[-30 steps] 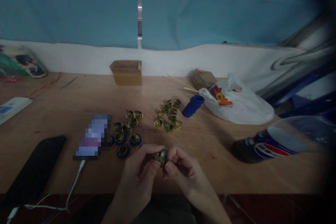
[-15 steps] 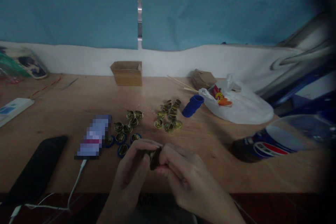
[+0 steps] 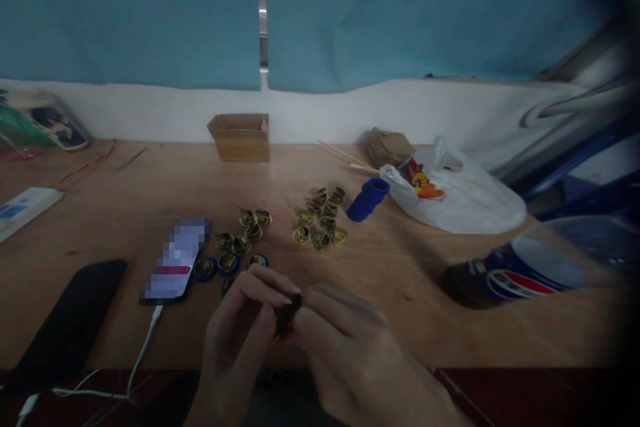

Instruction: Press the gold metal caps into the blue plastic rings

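One small dark piece (image 3: 287,316), held near the front edge of the tabletop (image 3: 425,337); its long axis slanted from lower left to upper right, its facing lost in shadow. Left hand (image 3: 239,333): fingers pinched it. Right hand (image 3: 357,343): fingers clasped its right side, tips partly hidden.

- Bottle (image 3: 520,273), four o'clock from the view's centre: blue label (image 3: 493,280) with a red, white and blue Pepsi emblem (image 3: 520,284); lettering too blurred to read.
- Wrapper (image 3: 419,180), three o'clock, in the plastic bag (image 3: 465,203): red-and-yellow print, illegible.
- Phone (image 3: 176,260), eight o'clock: screen pixelated, unreadable.
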`<state>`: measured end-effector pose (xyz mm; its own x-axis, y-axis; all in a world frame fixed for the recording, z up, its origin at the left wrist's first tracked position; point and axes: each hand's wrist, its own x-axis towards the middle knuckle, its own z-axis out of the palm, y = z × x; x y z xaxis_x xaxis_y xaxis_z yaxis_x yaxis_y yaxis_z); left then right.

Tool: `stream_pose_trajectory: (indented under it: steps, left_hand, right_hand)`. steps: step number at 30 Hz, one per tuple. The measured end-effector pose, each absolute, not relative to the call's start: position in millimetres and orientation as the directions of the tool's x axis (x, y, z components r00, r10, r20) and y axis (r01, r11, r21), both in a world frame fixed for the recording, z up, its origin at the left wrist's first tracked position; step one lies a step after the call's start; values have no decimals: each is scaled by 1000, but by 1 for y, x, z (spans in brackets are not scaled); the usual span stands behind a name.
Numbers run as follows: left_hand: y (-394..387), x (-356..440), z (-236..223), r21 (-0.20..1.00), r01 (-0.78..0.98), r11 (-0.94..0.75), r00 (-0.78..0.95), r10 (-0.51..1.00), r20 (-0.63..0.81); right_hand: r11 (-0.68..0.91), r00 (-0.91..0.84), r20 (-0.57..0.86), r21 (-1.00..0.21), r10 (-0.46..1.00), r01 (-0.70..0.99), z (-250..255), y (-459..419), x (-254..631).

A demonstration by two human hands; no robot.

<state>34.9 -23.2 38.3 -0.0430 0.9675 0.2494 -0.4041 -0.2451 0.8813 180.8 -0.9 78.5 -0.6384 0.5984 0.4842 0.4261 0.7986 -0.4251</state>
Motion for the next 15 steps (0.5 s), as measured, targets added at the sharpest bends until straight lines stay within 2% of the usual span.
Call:
stream_pose_trajectory:
  steps: [6, 15]
  left_hand:
    - [-23, 33, 39, 858, -408, -313, 6, 939, 345]
    - [-17, 31, 32, 857, -347, -382, 26, 909, 416]
  right_hand:
    - [842, -658, 525, -350, 539, 411, 77, 1, 182]
    - [830, -659, 505, -359, 558, 428, 75, 5, 183]
